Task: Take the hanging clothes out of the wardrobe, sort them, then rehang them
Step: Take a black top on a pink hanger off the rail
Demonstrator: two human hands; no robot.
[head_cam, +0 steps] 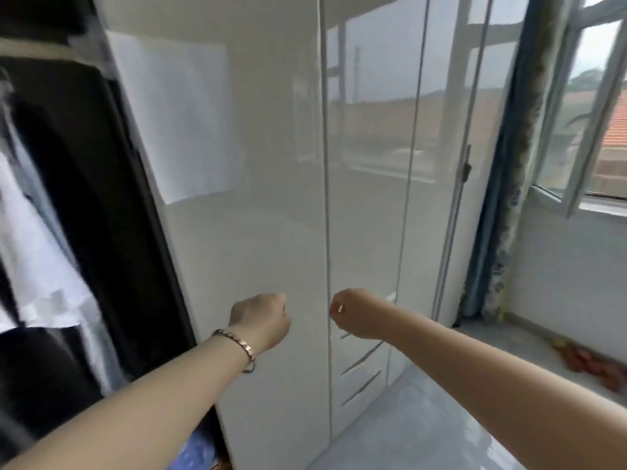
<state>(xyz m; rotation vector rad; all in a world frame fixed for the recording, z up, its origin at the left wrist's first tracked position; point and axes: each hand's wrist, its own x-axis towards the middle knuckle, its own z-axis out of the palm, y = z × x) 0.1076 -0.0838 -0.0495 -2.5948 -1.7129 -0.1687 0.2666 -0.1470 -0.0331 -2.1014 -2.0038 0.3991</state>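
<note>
**Hanging clothes (pixel 37 252) sit in the open bay, left of frame, untouched.**
Left hand (pixel 259 322) and right hand (pixel 356 313), fisted and apparently empty, flank the seam of the closed doors (pixel 278 215), lower centre. Risk: a door pulled open pinches knuckles.

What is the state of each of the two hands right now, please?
Left hand: closed fist, holding nothing visible.
Right hand: closed fist, holding nothing visible.

No legible text, label, brand or number anywhere in view.
</note>
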